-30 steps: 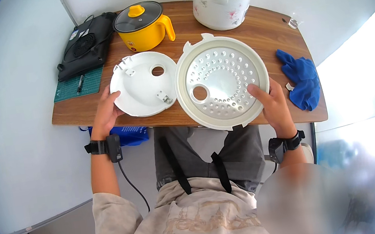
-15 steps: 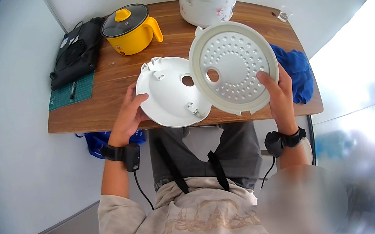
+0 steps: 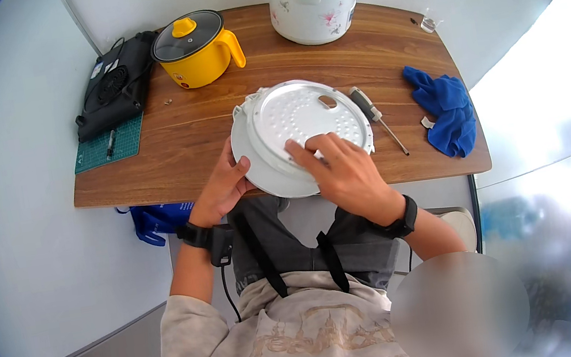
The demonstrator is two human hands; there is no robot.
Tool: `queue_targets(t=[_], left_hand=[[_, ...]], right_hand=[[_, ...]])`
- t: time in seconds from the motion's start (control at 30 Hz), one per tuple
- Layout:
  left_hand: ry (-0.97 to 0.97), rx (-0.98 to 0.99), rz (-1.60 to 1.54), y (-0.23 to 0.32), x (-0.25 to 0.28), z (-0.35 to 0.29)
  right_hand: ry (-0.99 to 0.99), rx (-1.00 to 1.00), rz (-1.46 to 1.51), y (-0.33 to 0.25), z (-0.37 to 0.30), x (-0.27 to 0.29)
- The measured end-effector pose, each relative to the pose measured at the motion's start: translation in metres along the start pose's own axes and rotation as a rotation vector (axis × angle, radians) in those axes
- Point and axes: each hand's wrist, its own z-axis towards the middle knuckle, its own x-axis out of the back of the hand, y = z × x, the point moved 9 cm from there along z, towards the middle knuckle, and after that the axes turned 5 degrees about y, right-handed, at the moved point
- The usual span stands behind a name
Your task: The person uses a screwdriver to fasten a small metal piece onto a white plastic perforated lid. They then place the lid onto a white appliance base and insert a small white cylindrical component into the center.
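Note:
A white rice cooker lid shell [image 3: 250, 150] is tilted over the near edge of the table. My left hand [image 3: 222, 188] grips it by its left rim, thumb on top. Over the shell's right part lies the dimpled round inner lid plate [image 3: 287, 113], with an oval hole near its far right side. My right hand [image 3: 350, 175] reaches across the plate's near side, fingers bent down onto it and thumb on its surface. Part of the plate's near rim is hidden behind this hand. To the right of the plate, a screwdriver [image 3: 381, 122] with a grey handle rests on the table.
At the back stands the flowered white rice cooker body [image 3: 315, 17]. Left of it is a yellow pot [image 3: 205, 63] with a glass lid. A black case [image 3: 104, 102] with a coiled cord and a green cutting mat [image 3: 127, 144] are far left. A blue cloth [image 3: 449, 113] lies right.
My right hand has brought the inner lid plate left and down onto the lid shell, turning it over. The shell has shifted right with my left hand. The screwdriver now shows.

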Motion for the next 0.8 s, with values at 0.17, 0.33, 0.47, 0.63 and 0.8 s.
queue_targets(t=[0.17,0.33,0.47,0.63,0.8], left_hand=[[-0.03,-0.009,0.002,0.001,-0.005,-0.002],[-0.021,-0.036,0.014,-0.001,-0.006,-0.001],[-0.052,-0.047,-0.001,-0.001,-0.008,0.0],[-0.075,-0.047,-0.026,-0.001,-0.01,0.002],[-0.032,-0.006,-0.058,-0.003,-0.007,0.002]], right_hand=[[-0.057,0.05,-0.004,-0.011,0.001,-0.019],[-0.071,0.064,-0.047,-0.015,0.0,-0.028],[-0.065,0.07,-0.085,-0.016,-0.001,-0.036],[-0.079,-0.009,0.0,-0.011,-0.003,-0.043],[-0.057,-0.095,0.157,-0.003,0.005,-0.035]])
